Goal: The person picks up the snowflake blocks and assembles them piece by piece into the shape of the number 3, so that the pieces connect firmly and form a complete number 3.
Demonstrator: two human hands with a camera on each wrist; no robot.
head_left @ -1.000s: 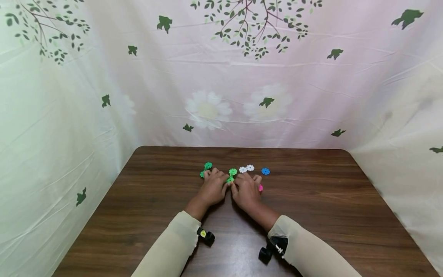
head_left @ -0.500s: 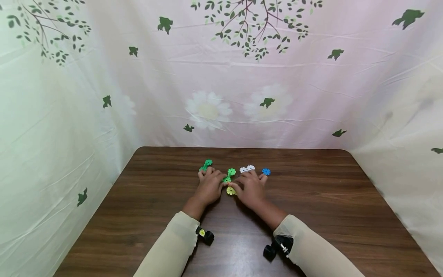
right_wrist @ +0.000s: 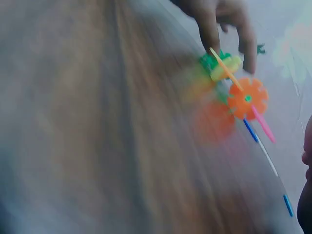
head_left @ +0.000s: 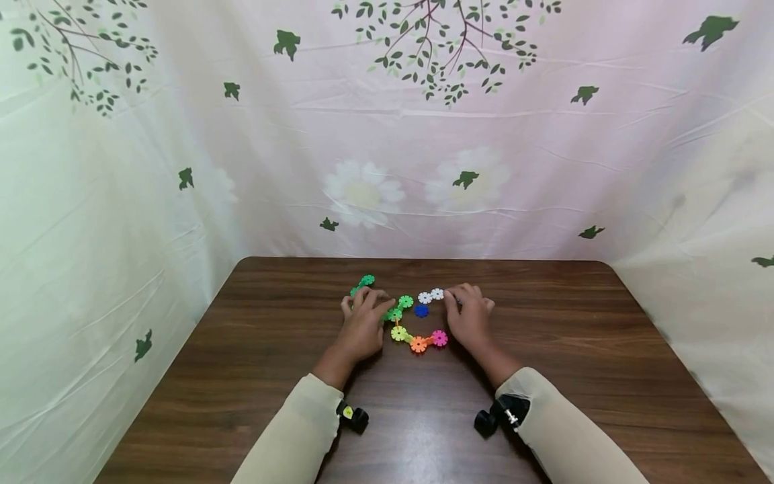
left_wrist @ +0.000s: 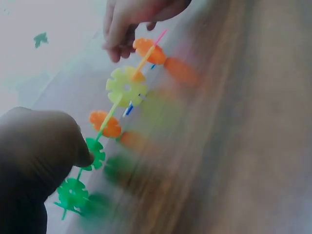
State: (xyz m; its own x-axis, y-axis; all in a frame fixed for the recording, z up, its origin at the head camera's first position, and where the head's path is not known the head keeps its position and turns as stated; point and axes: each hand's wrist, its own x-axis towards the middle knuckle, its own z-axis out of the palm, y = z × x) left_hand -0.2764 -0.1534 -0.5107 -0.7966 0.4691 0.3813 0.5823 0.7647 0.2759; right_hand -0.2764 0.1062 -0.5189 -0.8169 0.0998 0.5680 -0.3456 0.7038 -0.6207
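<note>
A chain of interlocking flower-shaped discs curves over the table, with a green disc (head_left: 406,301), a yellow disc (head_left: 398,333), an orange disc (head_left: 418,345) and a pink disc (head_left: 439,338). My left hand (head_left: 361,326) arches over its green part, thumb at a green disc (left_wrist: 95,153) in the left wrist view. My right hand (head_left: 470,319) reaches down past the white discs (head_left: 425,297), fingers spread over a blue disc (head_left: 458,302) mostly covered in the head view. In the right wrist view that blue disc (right_wrist: 288,205) lies beside the hand.
A dark blue disc (head_left: 421,310) lies inside the curve of the chain. More green discs (head_left: 367,279) stand beyond my left hand. The brown wooden table (head_left: 411,417) ends at a patterned cloth backdrop (head_left: 399,134).
My right hand has let go of the chain and moved right to the blue disc, uncovering the dark blue, orange and pink discs. My left hand has shifted slightly left, fingers loosened.
</note>
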